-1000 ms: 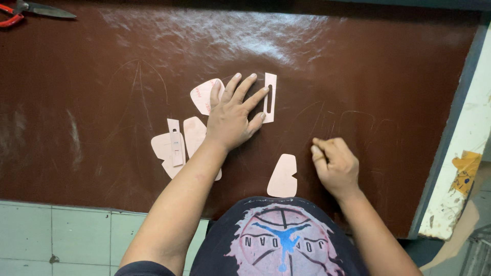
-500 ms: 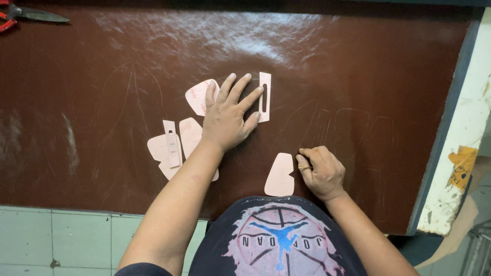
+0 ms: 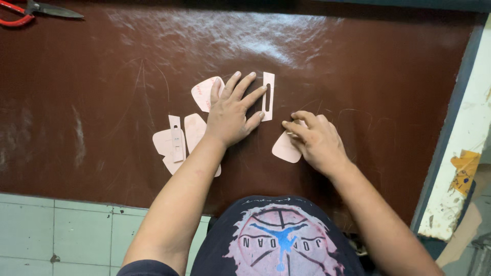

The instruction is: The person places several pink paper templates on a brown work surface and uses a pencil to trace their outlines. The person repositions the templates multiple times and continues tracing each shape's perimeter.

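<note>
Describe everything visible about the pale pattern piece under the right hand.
The pale pink pattern piece is a flat, thin cutout that looks like card, with a rounded, shield-like outline. It lies flat on the dark brown leather sheet, near the front edge. The right hand covers its upper right part, fingertips pressing on it. It lies apart from the other cutouts.

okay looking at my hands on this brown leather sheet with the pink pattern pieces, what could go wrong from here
1. The right hand pinches one edge of a pink pattern piece; it could slide on the glossy brown leather sheet.
2. The left hand lies flat among loose pieces, such as the slotted strip; a shift may nudge them.
3. The overlapped pieces by the forearm could be swept aside.
</note>
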